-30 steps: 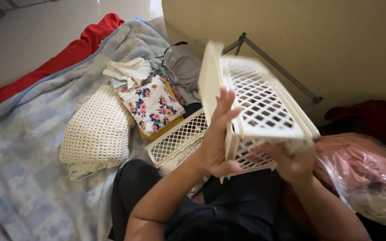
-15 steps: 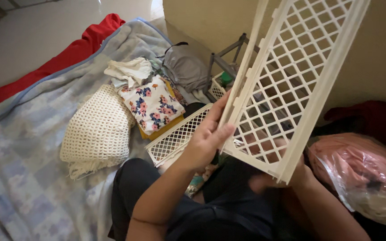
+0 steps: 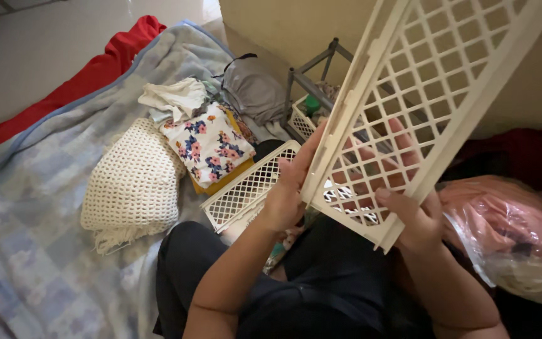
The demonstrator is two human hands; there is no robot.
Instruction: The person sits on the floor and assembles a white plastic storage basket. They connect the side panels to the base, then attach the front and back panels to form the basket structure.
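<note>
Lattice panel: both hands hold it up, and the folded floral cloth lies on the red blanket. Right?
Not quite. Both the left hand and the right hand do hold the white lattice panel, but the folded floral cloth lies on the pale blue blanket, beside the cream crocheted piece. The red blanket is further off, at the blue one's edge. The head view shows this.

Matt cream plastic lattice panel [image 3: 434, 94]

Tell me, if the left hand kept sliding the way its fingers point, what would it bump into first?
The left hand points up and away along the edge of the cream lattice panel it holds. Beyond that, the small basket in the grey metal rack looks first in line, though depth is hard to judge.
</note>
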